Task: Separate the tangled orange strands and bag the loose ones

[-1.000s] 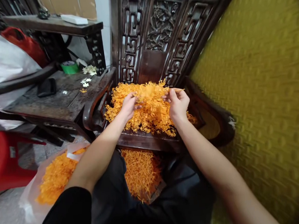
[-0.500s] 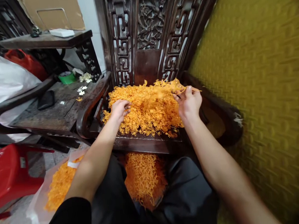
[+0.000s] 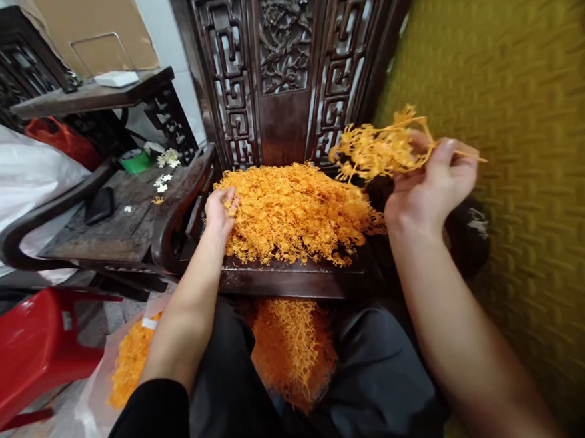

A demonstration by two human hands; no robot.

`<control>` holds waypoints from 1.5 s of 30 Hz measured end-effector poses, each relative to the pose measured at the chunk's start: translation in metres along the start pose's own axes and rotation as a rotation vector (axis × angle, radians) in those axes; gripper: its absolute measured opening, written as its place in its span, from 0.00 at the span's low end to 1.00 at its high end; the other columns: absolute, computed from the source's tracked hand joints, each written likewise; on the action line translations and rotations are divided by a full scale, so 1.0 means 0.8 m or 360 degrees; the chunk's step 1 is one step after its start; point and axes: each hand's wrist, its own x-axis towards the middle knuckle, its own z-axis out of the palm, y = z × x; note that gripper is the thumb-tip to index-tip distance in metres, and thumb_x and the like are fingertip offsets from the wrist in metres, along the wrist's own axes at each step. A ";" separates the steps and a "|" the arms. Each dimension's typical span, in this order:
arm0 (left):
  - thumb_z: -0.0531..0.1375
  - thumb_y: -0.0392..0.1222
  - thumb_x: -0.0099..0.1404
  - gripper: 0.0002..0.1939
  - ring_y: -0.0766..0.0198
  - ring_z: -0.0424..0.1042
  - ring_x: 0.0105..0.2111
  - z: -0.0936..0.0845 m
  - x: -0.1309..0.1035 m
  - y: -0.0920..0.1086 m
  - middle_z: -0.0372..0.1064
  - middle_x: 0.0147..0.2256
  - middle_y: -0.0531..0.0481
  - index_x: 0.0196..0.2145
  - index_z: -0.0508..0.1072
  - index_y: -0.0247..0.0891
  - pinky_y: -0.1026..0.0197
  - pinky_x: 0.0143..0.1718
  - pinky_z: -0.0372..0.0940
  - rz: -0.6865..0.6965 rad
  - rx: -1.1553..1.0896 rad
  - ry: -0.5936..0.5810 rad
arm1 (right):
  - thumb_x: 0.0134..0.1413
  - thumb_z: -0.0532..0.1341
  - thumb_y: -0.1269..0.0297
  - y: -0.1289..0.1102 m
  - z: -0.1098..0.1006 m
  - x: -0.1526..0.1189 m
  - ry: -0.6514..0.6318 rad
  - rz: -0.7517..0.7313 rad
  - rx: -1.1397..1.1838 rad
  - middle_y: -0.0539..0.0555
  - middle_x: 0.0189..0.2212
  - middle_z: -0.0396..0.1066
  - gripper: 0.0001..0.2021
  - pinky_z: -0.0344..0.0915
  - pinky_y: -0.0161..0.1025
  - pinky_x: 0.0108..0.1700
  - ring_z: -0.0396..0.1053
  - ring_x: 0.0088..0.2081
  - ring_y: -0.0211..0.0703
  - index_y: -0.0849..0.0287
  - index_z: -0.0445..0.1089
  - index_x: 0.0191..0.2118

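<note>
A heap of orange, thin-stemmed plastic pieces (image 3: 292, 212), flower-like in shape, covers the dark wooden chair seat (image 3: 291, 282). My right hand (image 3: 430, 182) is raised beyond the heap's right side, its fingers closed on the stems of an orange plastic cluster (image 3: 372, 150). That cluster hangs leftward from the hand, above the heap. At the heap's left edge, my left hand (image 3: 219, 211) touches the pieces with loosely bent fingers that are apart.
More orange pieces fill a container (image 3: 294, 352) between my legs and a clear bag (image 3: 97, 393) on the floor. A red plastic stool (image 3: 26, 351) stands at left. Green tape (image 3: 135, 161) and white bits lie on the neighbouring wooden seat. A yellow-green textured surface (image 3: 529, 162) rises at right.
My right hand has lifted and moved right, carrying the orange cluster off the heap. My left hand has shifted slightly left to the heap's edge. The view has turned slightly.
</note>
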 end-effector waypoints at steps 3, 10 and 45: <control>0.59 0.41 0.66 0.14 0.56 0.75 0.55 0.006 -0.003 0.003 0.75 0.54 0.40 0.49 0.70 0.39 0.54 0.56 0.71 0.0417 0.0387 -0.0045 | 0.51 0.66 0.48 -0.023 0.013 -0.023 -0.0155 0.0148 0.0088 0.55 0.32 0.77 0.18 0.68 0.43 0.34 0.73 0.30 0.42 0.52 0.60 0.37; 0.55 0.34 0.66 0.21 0.39 0.60 0.65 -0.010 -0.028 -0.018 0.67 0.61 0.30 0.56 0.73 0.33 0.29 0.69 0.44 0.1034 0.2744 -0.0288 | 0.39 0.74 0.61 -0.038 0.005 -0.039 -0.0711 0.0806 0.0311 0.49 0.27 0.75 0.16 0.67 0.38 0.32 0.70 0.27 0.37 0.55 0.71 0.35; 0.69 0.40 0.61 0.16 0.53 0.78 0.47 0.043 -0.132 -0.020 0.77 0.45 0.41 0.44 0.69 0.38 0.46 0.52 0.72 0.0322 0.0274 -0.1023 | 0.50 0.72 0.46 -0.031 0.002 -0.117 -0.1173 0.0624 -0.0619 0.63 0.53 0.74 0.31 0.74 0.58 0.53 0.75 0.49 0.56 0.54 0.69 0.57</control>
